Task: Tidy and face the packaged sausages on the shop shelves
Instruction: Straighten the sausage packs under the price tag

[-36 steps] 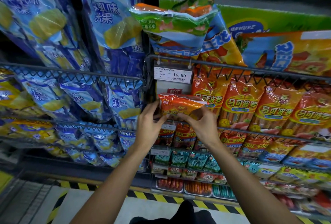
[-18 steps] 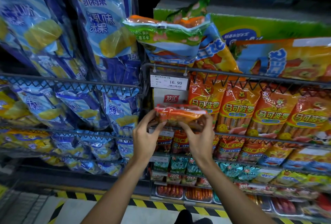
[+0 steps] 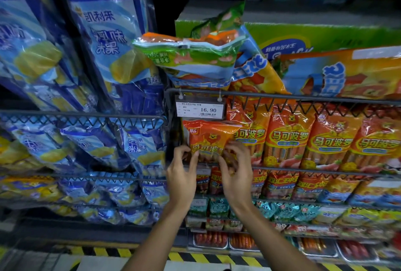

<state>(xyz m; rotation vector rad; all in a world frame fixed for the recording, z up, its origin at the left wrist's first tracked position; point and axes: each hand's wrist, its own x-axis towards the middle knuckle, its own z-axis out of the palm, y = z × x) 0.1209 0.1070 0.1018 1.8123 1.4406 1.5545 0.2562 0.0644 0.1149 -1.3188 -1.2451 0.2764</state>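
Note:
An orange sausage pack (image 3: 207,138) stands upright with its label facing out, at the left end of a row of matching orange packs (image 3: 288,138) on the wire shelf (image 3: 303,98). My left hand (image 3: 181,178) pinches the pack's lower left corner. My right hand (image 3: 236,176) has its fingers curled on the pack's lower right edge. The bottom of the pack is hidden behind my fingers.
A price tag reading 16.90 (image 3: 199,109) hangs just above the pack. A green sausage bag (image 3: 191,58) lies loose on the shelf above. Blue snack bags (image 3: 104,49) fill the racks to the left. Lower shelves (image 3: 282,186) hold more sausage packs. Yellow-black tape (image 3: 195,257) marks the floor.
The pack, held flat and edge-on before, has been turned upright and set into the row under the price tag. Both hands have dropped to its lower corners.

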